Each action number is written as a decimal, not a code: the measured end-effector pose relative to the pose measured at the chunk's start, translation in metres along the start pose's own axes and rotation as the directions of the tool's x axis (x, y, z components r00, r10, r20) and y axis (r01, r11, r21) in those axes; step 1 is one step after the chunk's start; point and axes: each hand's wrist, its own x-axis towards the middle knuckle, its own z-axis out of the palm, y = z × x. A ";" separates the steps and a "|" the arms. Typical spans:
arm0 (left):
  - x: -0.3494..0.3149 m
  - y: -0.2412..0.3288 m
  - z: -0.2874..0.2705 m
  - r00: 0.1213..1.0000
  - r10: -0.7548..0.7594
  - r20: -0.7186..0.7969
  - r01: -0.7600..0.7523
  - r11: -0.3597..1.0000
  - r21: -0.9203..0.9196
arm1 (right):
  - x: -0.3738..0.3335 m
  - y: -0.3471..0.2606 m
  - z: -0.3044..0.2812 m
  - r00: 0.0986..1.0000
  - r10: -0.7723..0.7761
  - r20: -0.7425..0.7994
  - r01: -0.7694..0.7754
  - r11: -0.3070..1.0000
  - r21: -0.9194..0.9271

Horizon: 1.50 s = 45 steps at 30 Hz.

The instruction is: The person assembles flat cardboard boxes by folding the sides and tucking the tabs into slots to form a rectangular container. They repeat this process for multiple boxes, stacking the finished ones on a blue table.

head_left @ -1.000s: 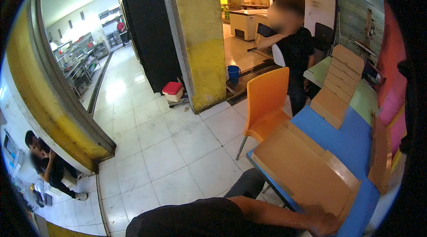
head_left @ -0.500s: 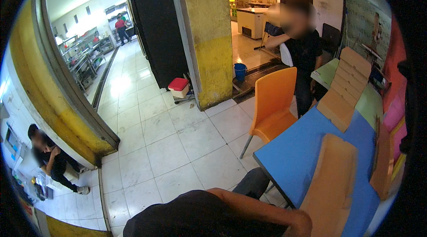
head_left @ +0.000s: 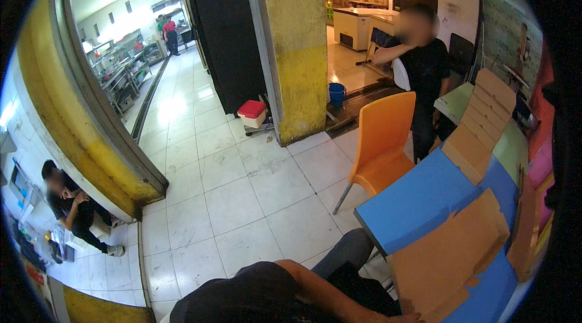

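one forearm reaches in from the bottom edge, and the hand point(head_left: 407, 317) is touching the near end of a flat cardboard sheet point(head_left: 451, 256) lying along the near edge of the blue worktop point(head_left: 418, 201). its grip is cut off, so i cannot tell. an orange chair point(head_left: 381, 141) stands at the worktop's far corner.

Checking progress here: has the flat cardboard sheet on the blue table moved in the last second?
Yes. The cardboard sheet has swung round on the blue table, its far end now pointing right.
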 end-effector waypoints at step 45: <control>0.041 -0.078 0.050 0.968 -0.250 -0.001 0.218 0.848 -0.483 | -0.013 -0.007 0.015 0.993 0.119 0.004 -0.113 0.927 0.359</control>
